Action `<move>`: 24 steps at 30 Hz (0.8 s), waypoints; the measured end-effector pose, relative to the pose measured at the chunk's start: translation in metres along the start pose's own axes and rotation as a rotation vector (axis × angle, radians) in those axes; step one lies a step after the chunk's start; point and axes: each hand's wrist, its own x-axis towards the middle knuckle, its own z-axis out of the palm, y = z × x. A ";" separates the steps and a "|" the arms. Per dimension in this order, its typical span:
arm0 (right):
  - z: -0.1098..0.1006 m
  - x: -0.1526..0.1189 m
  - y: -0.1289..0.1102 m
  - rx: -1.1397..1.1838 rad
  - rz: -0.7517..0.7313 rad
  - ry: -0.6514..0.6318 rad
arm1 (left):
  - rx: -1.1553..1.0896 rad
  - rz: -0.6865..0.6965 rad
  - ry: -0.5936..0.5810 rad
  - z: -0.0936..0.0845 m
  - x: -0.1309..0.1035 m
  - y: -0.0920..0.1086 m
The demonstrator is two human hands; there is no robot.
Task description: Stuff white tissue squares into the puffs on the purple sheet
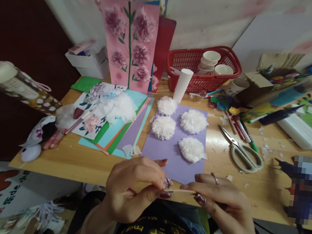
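My left hand (136, 188) and my right hand (223, 205) are raised at the table's front edge. A thin pale stick (179, 191) runs level between them, one end pinched in each hand's thumb and fingers. Just beyond lies a purple sheet (176, 170), bearing several fluffy white paper flowers such as this front one (191, 150). Upright behind the sheet is a white paper tube (183, 86). The fingers partly hide both ends of the stick.
Scissors (239, 152) lie right of the purple sheet, with a hot glue gun (283, 168) beyond them, partly pixelated. Coloured sheets (127, 144) with white tissue (117, 106) are stacked left. A red basket (175, 64) of paper cups and a pink flower picture (110, 47) stand behind.
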 end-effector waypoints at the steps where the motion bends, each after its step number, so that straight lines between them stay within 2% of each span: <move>1: 0.001 0.000 -0.001 -0.029 -0.021 0.032 | -0.001 -0.009 0.010 0.000 -0.002 -0.002; 4: 0.005 -0.002 0.000 -0.059 -0.058 0.101 | -0.009 -0.057 0.043 0.002 -0.008 -0.008; 7: 0.010 -0.006 0.002 -0.009 0.006 0.140 | -0.061 -0.125 0.069 0.002 -0.013 -0.011; 10: 0.015 -0.009 0.005 0.206 0.172 0.280 | -0.167 -0.192 0.093 0.004 -0.014 -0.012; 13: 0.017 -0.009 0.007 0.542 0.328 0.413 | -0.319 -0.303 0.119 0.005 -0.011 -0.010; 15: 0.018 -0.007 0.007 0.782 0.389 0.341 | -0.413 -0.387 0.134 0.003 -0.010 -0.010; 17: 0.019 -0.005 0.005 1.009 0.458 0.209 | -0.429 -0.439 0.146 -0.003 -0.011 -0.010; 21: 0.025 -0.002 0.003 1.308 0.534 -0.053 | -0.179 -0.403 0.199 -0.025 -0.020 -0.014; 24: 0.028 -0.002 0.003 1.433 0.548 -0.187 | 0.046 -0.344 0.315 -0.041 -0.028 -0.017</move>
